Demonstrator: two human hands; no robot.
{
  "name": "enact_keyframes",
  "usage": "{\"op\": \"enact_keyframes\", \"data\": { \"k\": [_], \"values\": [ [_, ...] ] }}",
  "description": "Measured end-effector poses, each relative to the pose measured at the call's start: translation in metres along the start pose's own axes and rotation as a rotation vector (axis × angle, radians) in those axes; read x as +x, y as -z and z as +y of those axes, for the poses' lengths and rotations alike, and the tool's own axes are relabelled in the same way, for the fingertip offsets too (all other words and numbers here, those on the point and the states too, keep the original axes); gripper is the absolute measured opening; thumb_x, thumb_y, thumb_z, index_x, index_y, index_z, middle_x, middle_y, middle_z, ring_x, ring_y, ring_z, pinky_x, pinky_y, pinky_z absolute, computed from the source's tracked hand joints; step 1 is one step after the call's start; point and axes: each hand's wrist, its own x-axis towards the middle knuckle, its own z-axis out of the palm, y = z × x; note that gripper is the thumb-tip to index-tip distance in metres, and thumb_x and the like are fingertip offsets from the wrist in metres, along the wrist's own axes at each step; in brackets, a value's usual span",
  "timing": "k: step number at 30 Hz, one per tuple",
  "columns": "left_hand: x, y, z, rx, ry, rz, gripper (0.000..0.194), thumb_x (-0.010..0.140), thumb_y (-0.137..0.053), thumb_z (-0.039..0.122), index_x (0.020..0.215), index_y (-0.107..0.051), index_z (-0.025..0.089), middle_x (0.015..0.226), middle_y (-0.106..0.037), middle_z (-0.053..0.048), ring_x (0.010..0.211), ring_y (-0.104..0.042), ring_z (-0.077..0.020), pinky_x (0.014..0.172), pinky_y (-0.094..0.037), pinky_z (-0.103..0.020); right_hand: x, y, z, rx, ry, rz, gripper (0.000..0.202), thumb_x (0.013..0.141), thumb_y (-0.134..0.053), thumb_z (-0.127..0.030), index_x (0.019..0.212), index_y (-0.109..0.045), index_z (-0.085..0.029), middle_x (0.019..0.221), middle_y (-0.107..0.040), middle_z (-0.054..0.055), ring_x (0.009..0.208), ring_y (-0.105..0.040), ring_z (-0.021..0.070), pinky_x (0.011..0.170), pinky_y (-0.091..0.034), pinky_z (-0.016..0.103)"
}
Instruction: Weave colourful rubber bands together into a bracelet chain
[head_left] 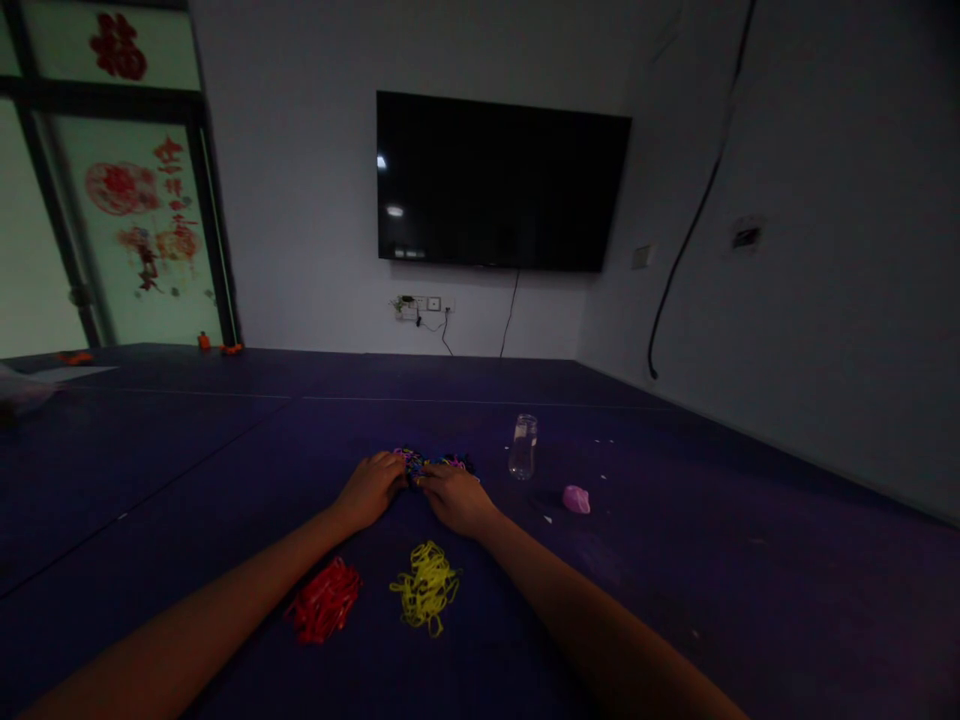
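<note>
A dark pile of mixed-colour rubber bands [457,462] lies on the purple mat, partly covered by both hands. My left hand [375,488] is at the pile's left side, its fingers bent and closed on bands there. From the right, my right hand [452,494] reaches over the same pile with fingertips pressed together on it. The two hands' fingertips are close to each other, and the exact bands between them are too small to make out. Nearer to me lie a heap of red rubber bands [325,600] and a heap of yellow rubber bands [426,588], both untouched.
A clear bottle [523,448] stands right of my hands, with a crumpled pink thing [576,499] beyond it and small white scraps about. The purple mat [225,440] reaches the walls. A television [502,180] hangs ahead; a cable [694,225] dangles at right.
</note>
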Motion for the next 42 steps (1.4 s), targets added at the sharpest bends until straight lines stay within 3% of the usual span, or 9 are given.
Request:
{"op": "enact_keyframes", "data": {
  "k": [13, 36, 42],
  "values": [
    [-0.0002, 0.0024, 0.0035, -0.012, -0.040, 0.062, 0.016, 0.093, -0.043, 0.017, 0.088, -0.058, 0.019, 0.085, -0.064, -0.004, 0.087, -0.056, -0.0199, 0.081, -0.041, -0.033, 0.0019, -0.0028, 0.0013, 0.000, 0.135, 0.003, 0.028, 0.090, -0.044, -0.015, 0.109, -0.065, -0.019, 0.106, -0.065, 0.007, 0.101, -0.058, 0.0178, 0.087, -0.042, 0.029],
    [-0.0009, 0.0008, -0.0002, -0.108, 0.032, 0.142, 0.019, 0.095, -0.042, 0.027, 0.087, -0.058, 0.019, 0.087, -0.065, -0.004, 0.087, -0.059, -0.0198, 0.080, -0.043, -0.032, 0.0009, 0.0009, -0.0022, -0.041, 0.102, -0.008, 0.034, 0.090, -0.041, -0.013, 0.119, -0.059, -0.020, 0.113, -0.063, 0.008, 0.102, -0.057, 0.0179, 0.089, -0.042, 0.029],
    [-0.0009, -0.0013, -0.0013, -0.243, 0.035, 0.170, 0.019, 0.094, -0.041, 0.023, 0.087, -0.058, 0.019, 0.084, -0.065, -0.003, 0.083, -0.061, -0.0182, 0.077, -0.046, -0.028, 0.0009, 0.0004, -0.0012, -0.035, 0.102, -0.017, 0.036, 0.090, -0.041, -0.014, 0.122, -0.056, -0.020, 0.111, -0.064, 0.008, 0.102, -0.057, 0.0178, 0.088, -0.042, 0.029]
  ]
}}
